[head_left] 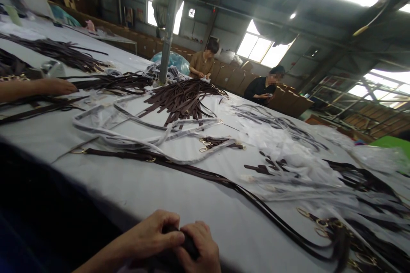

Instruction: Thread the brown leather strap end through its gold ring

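At the table's near edge, my left hand (pixel 153 234) and my right hand (pixel 202 245) are close together, fingers closed around a dark rounded thing (pixel 189 246). Its kind cannot be made out, as the fingers hide much of it. Beyond them a long dark brown strap (pixel 205 173) with gold-coloured metal fittings runs across the white tabletop (pixel 153 196). Behind it lie a strap in clear plastic wrapping (pixel 153 140) and a few short brown straps with gold clasps (pixel 221 143).
A large heap of brown straps (pixel 179 98) lies mid-table near a metal post (pixel 169 25). Plastic wrapping (pixel 288 145) and more straps with gold rings (pixel 333 226) cover the right. Another person's hand (pixel 60 86) reaches in at left. Two people (pixel 201 63) work across the table.
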Tool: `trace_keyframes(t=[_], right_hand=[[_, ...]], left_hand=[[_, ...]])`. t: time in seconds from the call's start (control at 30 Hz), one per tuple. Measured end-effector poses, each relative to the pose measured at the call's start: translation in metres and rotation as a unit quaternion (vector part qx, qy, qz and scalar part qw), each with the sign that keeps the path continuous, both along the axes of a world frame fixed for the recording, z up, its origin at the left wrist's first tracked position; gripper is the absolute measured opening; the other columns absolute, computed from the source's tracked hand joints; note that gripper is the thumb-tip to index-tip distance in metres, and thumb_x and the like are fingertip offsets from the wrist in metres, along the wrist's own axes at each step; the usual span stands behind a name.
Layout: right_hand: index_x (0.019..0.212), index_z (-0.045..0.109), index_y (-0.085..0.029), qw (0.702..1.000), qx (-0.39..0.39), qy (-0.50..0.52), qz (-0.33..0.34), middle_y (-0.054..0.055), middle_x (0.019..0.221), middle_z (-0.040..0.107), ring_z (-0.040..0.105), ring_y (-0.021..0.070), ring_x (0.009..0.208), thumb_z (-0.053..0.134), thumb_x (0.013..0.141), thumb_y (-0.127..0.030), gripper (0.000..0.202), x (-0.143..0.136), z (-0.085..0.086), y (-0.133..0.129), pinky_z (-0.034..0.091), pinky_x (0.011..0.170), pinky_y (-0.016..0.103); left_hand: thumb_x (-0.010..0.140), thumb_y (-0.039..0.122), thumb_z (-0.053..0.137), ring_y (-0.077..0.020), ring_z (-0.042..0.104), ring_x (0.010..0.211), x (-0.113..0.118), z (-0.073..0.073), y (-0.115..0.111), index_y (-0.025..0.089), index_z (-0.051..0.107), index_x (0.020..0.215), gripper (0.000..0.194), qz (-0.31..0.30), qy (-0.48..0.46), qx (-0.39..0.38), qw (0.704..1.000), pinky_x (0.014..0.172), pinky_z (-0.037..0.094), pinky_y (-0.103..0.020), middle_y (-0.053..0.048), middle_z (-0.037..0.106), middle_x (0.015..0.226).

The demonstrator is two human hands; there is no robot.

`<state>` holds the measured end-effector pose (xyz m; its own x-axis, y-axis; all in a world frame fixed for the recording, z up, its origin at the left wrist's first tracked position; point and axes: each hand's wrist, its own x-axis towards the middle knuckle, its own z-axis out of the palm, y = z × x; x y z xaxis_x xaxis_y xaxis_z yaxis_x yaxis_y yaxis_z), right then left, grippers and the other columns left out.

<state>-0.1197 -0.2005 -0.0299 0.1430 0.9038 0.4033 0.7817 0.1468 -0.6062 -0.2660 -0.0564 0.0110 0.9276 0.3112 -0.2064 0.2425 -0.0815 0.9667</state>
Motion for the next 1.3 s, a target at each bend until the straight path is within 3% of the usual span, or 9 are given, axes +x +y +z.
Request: trace_keyframes(t=[0.13,0.23,0.37,0.57,0.63,0.73,0.83,1.0,1.3], right_hand=[[0.108,0.061,-0.026,1.000,-0.008,-0.026,-0.012,-0.002,0.090,0.075,0.072,0.0192,0.078,0.070,0.084,-0.022,0.026,0.003,-0.001,-0.003,0.046,0.101,0.045],[0.108,0.062,-0.027,0.999,0.001,-0.026,-0.037,-0.002,0.092,0.076,0.072,0.0195,0.077,0.069,0.085,-0.023,0.025,0.007,-0.005,-0.006,0.047,0.100,0.046],[0.106,0.065,-0.026,0.999,-0.009,-0.002,-0.045,-0.001,0.087,0.076,0.072,0.0195,0.072,0.069,0.084,-0.026,0.022,0.011,-0.012,-0.007,0.049,0.099,0.046],[0.118,0.066,-0.024,0.972,-0.122,0.196,-0.042,0.005,0.094,0.076,0.071,0.0211,0.085,0.060,0.090,-0.037,0.032,-0.009,0.001,0.001,0.054,0.078,0.028],[0.107,0.070,-0.022,0.957,-0.123,0.258,-0.041,0.003,0.085,0.074,0.068,0.0196,0.077,0.056,0.092,-0.042,0.029,-0.021,0.005,0.007,0.052,0.073,0.027],[0.088,0.070,-0.020,0.932,-0.098,0.331,-0.105,0.003,0.076,0.070,0.062,0.0189,0.071,0.057,0.090,-0.053,0.035,-0.029,0.006,0.010,0.049,0.067,0.026],[0.085,0.069,-0.020,0.902,-0.087,0.387,-0.169,0.000,0.068,0.062,0.053,0.0163,0.062,0.061,0.085,-0.062,0.043,-0.023,0.008,0.008,0.044,0.060,0.025],[0.071,0.062,-0.019,0.888,-0.098,0.409,-0.185,-0.005,0.059,0.044,0.039,0.0132,0.058,0.063,0.081,-0.066,0.048,-0.015,0.016,0.005,0.037,0.057,0.025],[0.061,0.048,-0.021,0.915,-0.150,0.333,-0.174,-0.005,0.057,0.041,0.038,0.0130,0.058,0.062,0.080,-0.065,0.050,-0.019,0.010,0.005,0.032,0.056,0.027]], left_hand=[[0.078,0.045,0.064,-0.0104,0.035,0.056,-0.006,-0.015,0.008,0.017,0.048,0.064,0.035,0.026,-0.021,-0.093,0.995,0.051,0.024,-0.023,0.006,0.039,0.056],[0.074,0.053,0.069,-0.0100,0.038,0.050,-0.015,-0.028,0.022,0.016,0.052,0.064,0.042,0.098,-0.024,-0.141,0.985,0.049,0.025,-0.023,0.003,0.050,0.053],[0.072,0.058,0.071,-0.0083,0.034,0.047,-0.027,-0.036,0.038,0.016,0.048,0.060,0.049,0.154,-0.037,-0.175,0.972,0.048,0.020,-0.023,0.004,0.048,0.049],[0.080,0.050,0.066,-0.0096,0.033,0.056,-0.024,-0.019,0.030,0.017,0.047,0.065,0.041,0.075,-0.012,-0.076,0.994,0.052,0.023,-0.023,0.006,0.040,0.056],[0.081,0.043,0.064,-0.0102,0.033,0.058,-0.019,-0.012,0.024,0.017,0.048,0.066,0.034,0.047,-0.007,-0.038,0.998,0.053,0.024,-0.023,0.007,0.038,0.059],[0.073,0.026,0.067,-0.0120,0.043,0.066,-0.016,-0.012,0.021,0.017,0.057,0.083,0.016,0.009,-0.029,-0.084,0.996,0.058,0.032,-0.022,0.006,0.050,0.068],[0.065,0.016,0.070,-0.0149,0.052,0.077,-0.020,-0.022,0.024,0.019,0.064,0.102,0.038,-0.019,-0.029,-0.104,0.994,0.067,0.038,-0.023,0.004,0.060,0.081],[0.072,0.021,0.064,-0.0152,0.054,0.073,-0.029,-0.026,0.025,0.015,0.068,0.095,0.024,0.009,-0.008,-0.120,0.993,0.064,0.039,-0.023,0.002,0.063,0.078],[0.067,0.019,0.067,-0.0192,0.063,0.083,-0.024,0.006,0.017,0.021,0.076,0.095,0.030,0.042,0.034,0.081,0.995,0.071,0.043,-0.024,0.002,0.072,0.083]])
